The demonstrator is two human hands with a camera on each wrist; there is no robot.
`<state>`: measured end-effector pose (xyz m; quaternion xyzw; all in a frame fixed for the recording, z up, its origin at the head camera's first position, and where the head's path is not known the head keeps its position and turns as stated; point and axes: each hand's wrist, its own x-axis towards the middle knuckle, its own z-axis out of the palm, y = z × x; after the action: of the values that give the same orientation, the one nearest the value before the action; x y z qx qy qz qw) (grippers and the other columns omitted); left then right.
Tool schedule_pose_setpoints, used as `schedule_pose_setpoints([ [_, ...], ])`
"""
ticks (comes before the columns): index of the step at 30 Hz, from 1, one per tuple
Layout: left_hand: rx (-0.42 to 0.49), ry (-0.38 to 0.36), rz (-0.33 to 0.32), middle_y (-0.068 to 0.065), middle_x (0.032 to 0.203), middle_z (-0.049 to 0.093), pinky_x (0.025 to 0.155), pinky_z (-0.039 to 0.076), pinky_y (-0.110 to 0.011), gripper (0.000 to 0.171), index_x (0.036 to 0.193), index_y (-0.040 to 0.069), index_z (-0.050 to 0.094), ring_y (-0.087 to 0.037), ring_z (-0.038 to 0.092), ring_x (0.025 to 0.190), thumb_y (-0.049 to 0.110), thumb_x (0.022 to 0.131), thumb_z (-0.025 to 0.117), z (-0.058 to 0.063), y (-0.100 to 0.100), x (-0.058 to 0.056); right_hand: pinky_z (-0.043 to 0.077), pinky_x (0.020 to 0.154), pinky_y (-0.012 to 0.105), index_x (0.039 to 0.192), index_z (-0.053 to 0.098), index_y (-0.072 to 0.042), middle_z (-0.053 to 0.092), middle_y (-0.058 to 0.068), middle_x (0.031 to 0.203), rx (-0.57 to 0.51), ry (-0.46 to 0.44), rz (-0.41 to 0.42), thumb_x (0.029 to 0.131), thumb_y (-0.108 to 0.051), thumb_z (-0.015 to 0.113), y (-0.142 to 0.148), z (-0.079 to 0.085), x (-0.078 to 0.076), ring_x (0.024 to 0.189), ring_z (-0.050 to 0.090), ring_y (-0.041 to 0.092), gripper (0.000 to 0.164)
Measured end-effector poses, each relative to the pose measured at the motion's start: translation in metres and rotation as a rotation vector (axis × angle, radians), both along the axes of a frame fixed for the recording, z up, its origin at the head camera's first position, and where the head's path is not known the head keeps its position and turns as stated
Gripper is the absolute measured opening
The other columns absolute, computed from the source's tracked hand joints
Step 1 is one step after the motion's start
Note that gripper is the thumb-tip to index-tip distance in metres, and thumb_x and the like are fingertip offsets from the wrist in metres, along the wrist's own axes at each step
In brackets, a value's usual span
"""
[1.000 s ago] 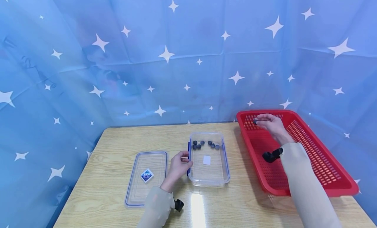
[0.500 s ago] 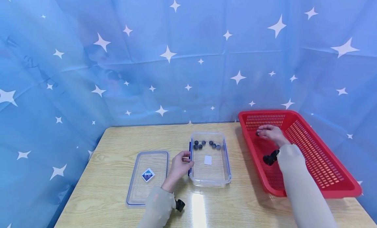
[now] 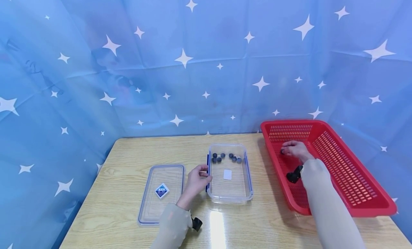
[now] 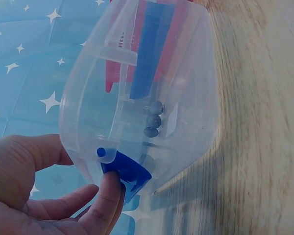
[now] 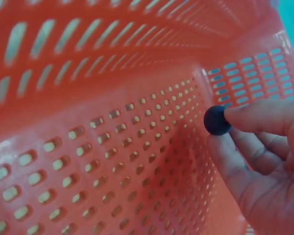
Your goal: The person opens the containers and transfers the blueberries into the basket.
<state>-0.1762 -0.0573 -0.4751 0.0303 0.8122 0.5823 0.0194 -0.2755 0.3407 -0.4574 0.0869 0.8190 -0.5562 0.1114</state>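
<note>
A clear plastic food container with blue side latches stands mid-table, several dark blueberries at its far end and a white square on its floor. At its left side, my left hand grips the edge; in the left wrist view a fingertip lies against the blue latch. Low inside the red basket, near its far left corner, my right hand pinches one blueberry between thumb and fingers. The right wrist view shows it over the perforated basket floor.
A clear lid with a blue seal and a diamond-shaped label lies flat left of the container. The basket's tall slotted walls surround the right hand. Behind the wooden table hangs a blue star-patterned curtain.
My right hand has lowered into the basket with the blueberry, coming closer to its floor. The left hand has stayed at the container's side.
</note>
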Motion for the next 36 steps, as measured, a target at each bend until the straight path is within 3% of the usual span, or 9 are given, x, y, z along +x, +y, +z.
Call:
schedule_pose_setpoints([
  [6, -0.005, 0.001, -0.001, -0.019, 0.111, 0.061, 0.067, 0.053, -0.026, 0.038, 0.114, -0.008, 0.057, -0.023, 0.060, 0.088, -0.002, 0.078, 0.067, 0.000, 0.000, 0.000, 0.055, 0.073, 0.024, 0.128, 0.038, 0.017, 0.063, -0.003, 0.086, 0.012, -0.002, -0.019, 0.095, -0.004, 0.049, 0.000, -0.002, -0.001, 0.074, 0.061, 0.002, 0.041],
  [11, -0.006, -0.009, 0.002, -0.018, 0.111, 0.061, 0.068, 0.053, -0.026, 0.039, 0.115, -0.008, 0.057, -0.023, 0.060, 0.088, -0.002, 0.078, 0.067, -0.001, 0.000, 0.000, 0.054, 0.075, 0.022, 0.129, 0.037, 0.018, 0.065, -0.003, 0.092, -0.031, 0.063, -0.019, 0.094, -0.003, 0.051, -0.002, 0.005, -0.002, 0.077, 0.060, -0.003, 0.043],
  [17, 0.004, -0.026, 0.002, -0.018, 0.111, 0.061, 0.068, 0.053, -0.027, 0.039, 0.116, -0.008, 0.057, -0.023, 0.060, 0.089, -0.002, 0.079, 0.067, -0.001, 0.001, 0.000, 0.052, 0.081, 0.023, 0.128, 0.040, 0.013, 0.061, -0.014, 0.085, -0.054, 0.142, -0.043, 0.094, -0.010, 0.054, -0.011, 0.026, -0.005, 0.078, 0.060, -0.005, 0.044],
  [25, 0.001, -0.028, 0.005, -0.017, 0.111, 0.061, 0.069, 0.053, -0.027, 0.039, 0.116, -0.006, 0.057, -0.022, 0.059, 0.089, -0.001, 0.079, 0.067, -0.002, 0.000, -0.001, 0.052, 0.080, 0.021, 0.121, 0.045, 0.009, 0.059, -0.013, 0.088, -0.082, 0.223, -0.056, 0.092, -0.016, 0.059, -0.033, 0.055, -0.005, 0.078, 0.059, -0.005, 0.041],
  [36, 0.003, -0.027, -0.002, -0.018, 0.110, 0.061, 0.069, 0.053, -0.027, 0.039, 0.116, -0.007, 0.057, -0.023, 0.060, 0.089, -0.002, 0.078, 0.067, -0.001, 0.000, 0.000, 0.050, 0.087, 0.023, 0.129, 0.042, 0.007, 0.056, -0.008, 0.094, -0.058, 0.247, -0.029, 0.092, -0.020, 0.059, -0.064, 0.081, -0.001, 0.087, 0.060, 0.002, 0.049],
])
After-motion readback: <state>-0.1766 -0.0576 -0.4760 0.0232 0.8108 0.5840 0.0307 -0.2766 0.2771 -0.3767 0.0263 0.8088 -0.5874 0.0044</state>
